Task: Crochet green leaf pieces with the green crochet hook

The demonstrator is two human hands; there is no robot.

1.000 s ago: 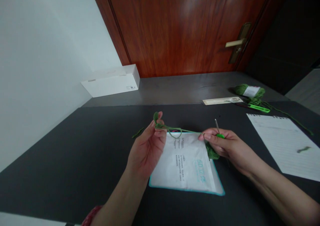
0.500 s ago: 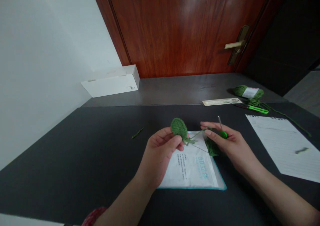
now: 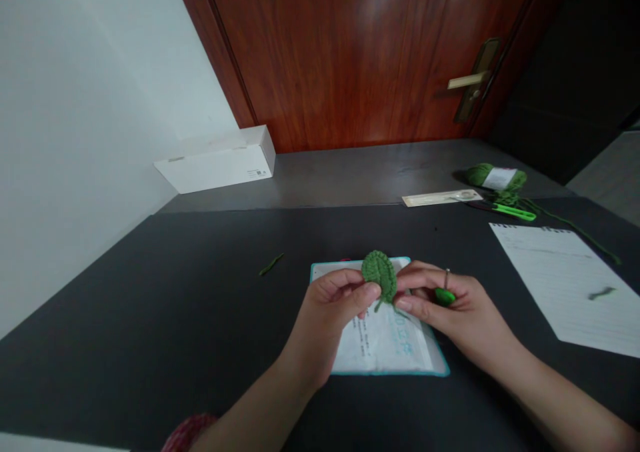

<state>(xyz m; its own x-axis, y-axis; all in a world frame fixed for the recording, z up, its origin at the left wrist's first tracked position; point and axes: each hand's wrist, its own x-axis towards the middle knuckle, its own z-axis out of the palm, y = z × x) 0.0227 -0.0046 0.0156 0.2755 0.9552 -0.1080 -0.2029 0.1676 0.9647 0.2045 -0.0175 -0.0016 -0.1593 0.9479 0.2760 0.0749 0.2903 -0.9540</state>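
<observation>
A small crocheted leaf (image 3: 379, 273) in green yarn is held up over the white pouch, with short yarn tails at its lower end. My left hand (image 3: 340, 305) pinches its left edge between thumb and fingers. On the other side, the thumb and index finger of my right hand (image 3: 445, 299) meet at the leaf's lower right edge. A green-handled crochet hook (image 3: 445, 297) is tucked in that same hand, its metal shaft pointing up. Beneath both hands lies the white pouch (image 3: 380, 355) with teal edging and printed text, partly covered by them.
A green yarn ball (image 3: 495, 177) sits at the back right beside a tool with a looped green handle (image 3: 515, 212) and a thin pale packet (image 3: 440, 198). Lined paper (image 3: 565, 285) carries a yarn scrap. Another yarn scrap (image 3: 271, 265) lies left; a white box (image 3: 220, 169) stands behind.
My right hand has moved left to the leaf, and the hook has tipped in it. My left hand has shifted slightly right with the leaf. The green piece hanging below my right hand no longer shows.
</observation>
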